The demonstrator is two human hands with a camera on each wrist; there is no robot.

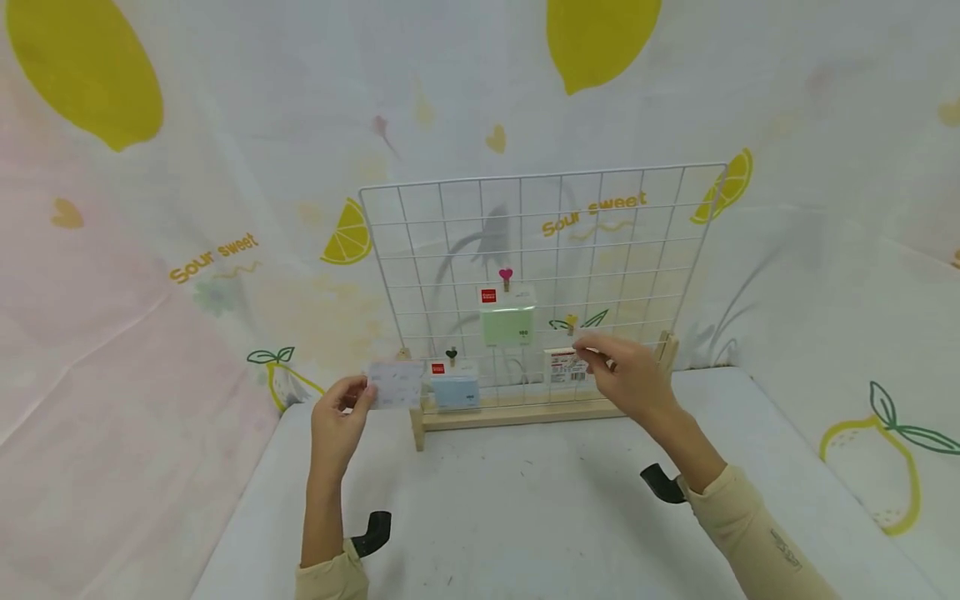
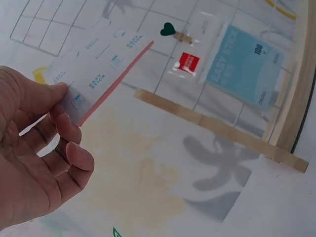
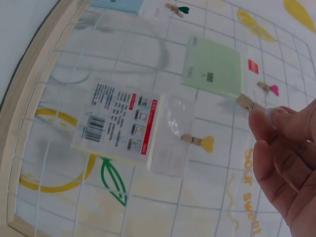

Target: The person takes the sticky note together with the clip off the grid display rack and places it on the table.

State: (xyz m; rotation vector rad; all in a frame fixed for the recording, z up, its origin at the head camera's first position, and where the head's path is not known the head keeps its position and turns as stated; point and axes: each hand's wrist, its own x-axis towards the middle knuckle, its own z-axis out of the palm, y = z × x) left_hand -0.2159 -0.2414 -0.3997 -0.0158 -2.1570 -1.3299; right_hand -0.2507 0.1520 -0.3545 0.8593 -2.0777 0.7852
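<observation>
Between thumb and fingers, my left hand (image 1: 337,417) holds a thin pack of sticky notes (image 2: 103,69), printed "EASY STICK", with a pinkish-red edge. It is left of the wire grid rack's wooden base (image 1: 517,414). My right hand (image 3: 291,153) pinches a small wooden clothespin (image 3: 245,102) by its pale end, in front of the grid. Clipped on the grid are a green sticky-note pack (image 1: 507,325) with a pink heart clip (image 1: 506,275), a blue pack (image 2: 244,64) with a dark green heart clip (image 2: 168,29), and a barcode-printed pack (image 3: 118,123) with a yellow heart clip (image 3: 207,144).
The rack stands at the back of a white table (image 1: 510,517), close to a lemon-printed backdrop (image 1: 300,108). Black curved pieces (image 1: 372,533) stick out near both sleeve cuffs. Small dark specks dot the tabletop.
</observation>
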